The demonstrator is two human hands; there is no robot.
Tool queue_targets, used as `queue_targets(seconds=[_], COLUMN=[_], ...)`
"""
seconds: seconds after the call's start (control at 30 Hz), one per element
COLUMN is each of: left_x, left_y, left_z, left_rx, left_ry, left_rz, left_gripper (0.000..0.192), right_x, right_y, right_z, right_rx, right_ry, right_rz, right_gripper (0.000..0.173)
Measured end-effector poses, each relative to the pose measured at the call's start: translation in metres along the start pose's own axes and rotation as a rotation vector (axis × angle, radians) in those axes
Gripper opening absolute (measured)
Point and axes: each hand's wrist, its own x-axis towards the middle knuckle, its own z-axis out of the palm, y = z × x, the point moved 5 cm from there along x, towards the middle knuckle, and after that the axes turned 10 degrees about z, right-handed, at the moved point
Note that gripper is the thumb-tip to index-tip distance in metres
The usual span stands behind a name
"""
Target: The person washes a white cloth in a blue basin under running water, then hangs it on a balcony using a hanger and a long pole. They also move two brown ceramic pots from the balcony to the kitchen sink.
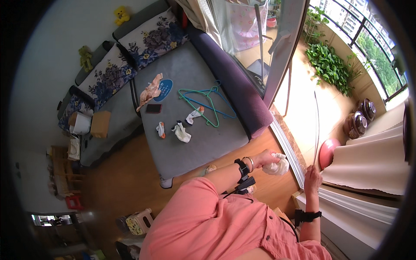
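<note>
My left hand [268, 158] grips a crumpled white cloth [278, 167] above the wooden floor, just short of the sliding door track. To its right, my right hand [313, 180] is closed around a long thin rod [317, 130]. The rod points away from me over the balcony floor. On the grey sofa seat [201, 148] lie several socks, among them a white one [195, 115], a small one [160, 130] and a bunched one [181, 132]. A green clothes hanger [213, 109] overlaps a blue clothes hanger [229, 113] beside them.
A phone [153, 108], a pink cloth [151, 92] and a blue oval fan [164, 89] lie farther back on the sofa. The purple armrest [234, 71] borders the glass door. Brown jars [355, 125] and a pink round object [329, 152] stand right of the rod.
</note>
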Motion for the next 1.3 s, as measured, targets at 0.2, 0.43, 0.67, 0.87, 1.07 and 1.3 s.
queue_targets(seconds=[0.2,0.43,0.67,0.87,1.07,1.3], left_x=[0.028,0.08,0.154,0.199,0.229,0.252], left_y=[0.044,0.086,0.166,0.204,0.232,0.271], left_z=[0.029,0.029,0.052,0.076,0.09,0.068], left_rx=[0.118,-0.099,-0.442,-0.283,-0.087,0.112], left_ry=[0.071,-0.061,-0.382,-0.529,-0.551,-0.45], left_rz=[0.037,0.065,0.277,0.217,0.229,0.228], left_gripper=[0.024,0.032,0.038,0.038,0.037,0.039], right_x=[0.004,0.017,0.06,0.145,0.224,0.254], right_y=[0.063,0.09,0.043,0.015,-0.013,0.021], right_z=[-0.021,0.004,0.009,-0.021,-0.035,-0.044], right_rx=[0.334,0.195,0.244,0.474,1.117,0.961], right_ry=[0.178,0.063,-0.339,-0.253,0.076,0.039], right_rz=[0.217,0.222,0.196,0.389,0.101,0.47], right_gripper=[0.034,0.034,0.035,0.024,0.015,0.04])
